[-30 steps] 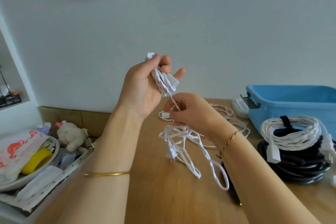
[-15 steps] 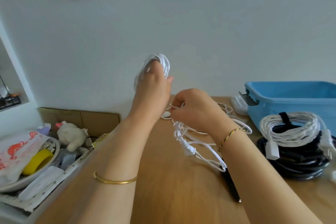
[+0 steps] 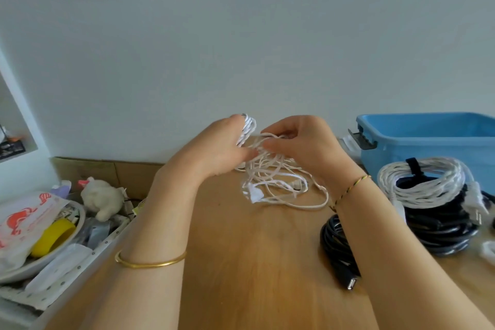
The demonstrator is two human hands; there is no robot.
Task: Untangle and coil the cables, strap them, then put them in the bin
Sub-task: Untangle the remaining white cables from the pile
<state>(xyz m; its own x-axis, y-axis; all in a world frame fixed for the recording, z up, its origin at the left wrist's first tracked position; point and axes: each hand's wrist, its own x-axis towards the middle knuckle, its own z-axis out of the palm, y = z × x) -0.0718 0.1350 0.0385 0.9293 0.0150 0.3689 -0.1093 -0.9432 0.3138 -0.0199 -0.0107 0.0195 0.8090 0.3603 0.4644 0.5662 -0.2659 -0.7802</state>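
While held side by side, left hand grips looped white cable, right hand pinches strands.

A plush toy lies beside a yellow ring.

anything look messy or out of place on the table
The white cable lies in a loose tangle on the table, only some turns wound round the left hand; the right hand pinches its strands. A black cable beside the right forearm sits loosely coiled with no strap showing, unlike the strapped white coil near the bin.
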